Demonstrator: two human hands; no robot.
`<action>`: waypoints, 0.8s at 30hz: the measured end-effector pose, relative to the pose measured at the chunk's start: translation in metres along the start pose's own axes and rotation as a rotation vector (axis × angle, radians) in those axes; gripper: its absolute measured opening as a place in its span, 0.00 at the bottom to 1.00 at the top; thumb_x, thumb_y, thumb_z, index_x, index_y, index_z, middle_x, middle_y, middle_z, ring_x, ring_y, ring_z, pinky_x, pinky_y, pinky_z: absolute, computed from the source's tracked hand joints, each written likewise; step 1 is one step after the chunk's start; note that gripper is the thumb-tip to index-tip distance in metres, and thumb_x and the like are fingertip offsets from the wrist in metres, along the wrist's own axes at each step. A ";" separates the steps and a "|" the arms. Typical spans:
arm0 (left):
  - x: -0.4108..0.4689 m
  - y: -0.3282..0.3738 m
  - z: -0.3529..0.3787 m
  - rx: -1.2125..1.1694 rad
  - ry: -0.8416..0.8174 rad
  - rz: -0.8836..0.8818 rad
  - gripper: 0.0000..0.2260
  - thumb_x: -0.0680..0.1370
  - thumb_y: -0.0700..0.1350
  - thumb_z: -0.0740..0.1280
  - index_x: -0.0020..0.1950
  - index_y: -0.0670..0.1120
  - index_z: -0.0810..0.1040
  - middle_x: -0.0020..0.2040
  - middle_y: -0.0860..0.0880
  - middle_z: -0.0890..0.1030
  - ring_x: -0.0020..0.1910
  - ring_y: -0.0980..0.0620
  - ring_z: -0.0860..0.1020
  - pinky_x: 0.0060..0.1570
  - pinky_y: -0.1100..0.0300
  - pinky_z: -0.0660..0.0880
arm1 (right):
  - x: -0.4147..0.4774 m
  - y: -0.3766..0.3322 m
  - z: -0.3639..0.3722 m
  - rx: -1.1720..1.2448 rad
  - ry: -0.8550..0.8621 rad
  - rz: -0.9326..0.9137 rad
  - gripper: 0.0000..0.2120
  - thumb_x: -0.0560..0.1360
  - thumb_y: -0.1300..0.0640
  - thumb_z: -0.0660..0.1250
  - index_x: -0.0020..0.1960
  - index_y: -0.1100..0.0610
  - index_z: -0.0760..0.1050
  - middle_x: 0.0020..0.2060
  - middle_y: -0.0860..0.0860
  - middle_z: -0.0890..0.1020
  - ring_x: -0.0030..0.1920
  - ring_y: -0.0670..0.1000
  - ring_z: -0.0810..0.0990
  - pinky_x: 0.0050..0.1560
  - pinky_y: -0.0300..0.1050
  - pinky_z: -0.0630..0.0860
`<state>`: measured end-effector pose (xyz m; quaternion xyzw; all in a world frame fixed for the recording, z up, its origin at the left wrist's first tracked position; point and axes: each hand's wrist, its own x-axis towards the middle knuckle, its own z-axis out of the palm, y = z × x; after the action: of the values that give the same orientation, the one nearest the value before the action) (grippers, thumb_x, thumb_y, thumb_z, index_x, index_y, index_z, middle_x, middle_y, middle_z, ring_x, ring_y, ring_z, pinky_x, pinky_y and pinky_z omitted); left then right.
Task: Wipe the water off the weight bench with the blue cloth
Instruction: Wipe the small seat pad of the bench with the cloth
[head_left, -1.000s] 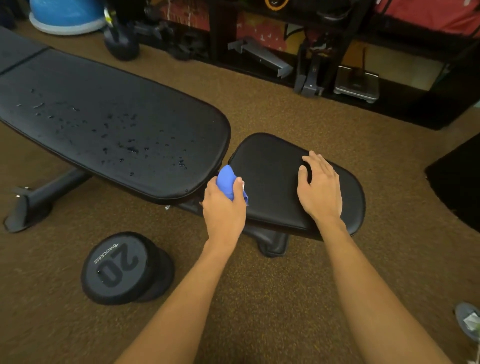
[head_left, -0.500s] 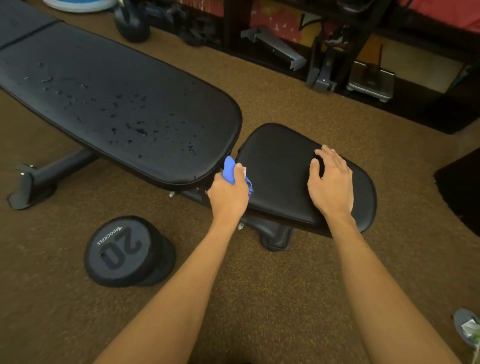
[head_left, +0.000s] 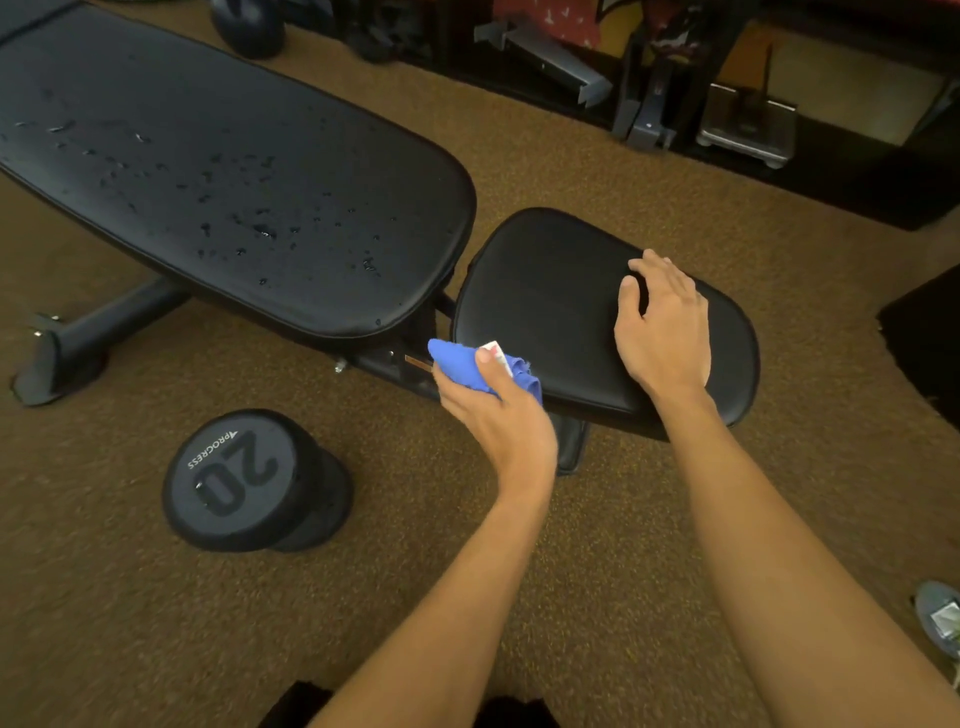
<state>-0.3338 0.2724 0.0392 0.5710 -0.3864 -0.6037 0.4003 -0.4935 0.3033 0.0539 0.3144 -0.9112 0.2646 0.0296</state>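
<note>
**Cloth hand turned, no wipe yet**

L hand (head_left: 498, 415) has rolled thumb-up, fingers bunched round the blue cloth (head_left: 457, 361) at the seat pad's (head_left: 545, 291) near-left corner. R hand (head_left: 665, 338) stays resting on the seat pad, fingers loose, holding nothing. Drops (head_left: 260, 228) on the back pad (head_left: 322, 156), left of the seat pad, look unchanged, so wiping prob not begun

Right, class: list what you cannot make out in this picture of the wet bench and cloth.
Head view only.
Blue cloth: mostly bunched inside the left hand.
Back pad: far end cut off by the left edge.
Seat pad: part covered by the right hand.
White tag on the cloth: print too small.
</note>
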 end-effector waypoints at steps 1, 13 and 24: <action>-0.012 -0.003 0.007 -0.029 0.009 -0.026 0.32 0.87 0.58 0.59 0.86 0.51 0.51 0.78 0.50 0.63 0.71 0.54 0.69 0.62 0.71 0.68 | 0.000 0.001 0.000 -0.003 -0.001 0.000 0.22 0.88 0.48 0.55 0.77 0.53 0.73 0.80 0.49 0.71 0.82 0.49 0.62 0.81 0.50 0.55; -0.041 -0.024 0.046 -0.187 0.129 -0.093 0.33 0.86 0.59 0.60 0.85 0.45 0.53 0.72 0.46 0.65 0.67 0.49 0.73 0.65 0.60 0.74 | 0.000 0.009 -0.001 0.017 -0.033 -0.018 0.24 0.88 0.45 0.53 0.79 0.52 0.71 0.81 0.48 0.68 0.83 0.48 0.60 0.82 0.49 0.52; -0.056 -0.032 0.066 -0.160 0.179 -0.041 0.36 0.85 0.60 0.62 0.86 0.48 0.47 0.75 0.45 0.62 0.70 0.47 0.70 0.68 0.53 0.75 | 0.000 0.009 0.000 0.020 -0.033 -0.033 0.24 0.88 0.45 0.53 0.79 0.52 0.72 0.81 0.50 0.69 0.83 0.49 0.60 0.82 0.50 0.53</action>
<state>-0.3992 0.3372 0.0342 0.5965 -0.2880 -0.5873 0.4651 -0.4990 0.3094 0.0500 0.3338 -0.9036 0.2681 0.0159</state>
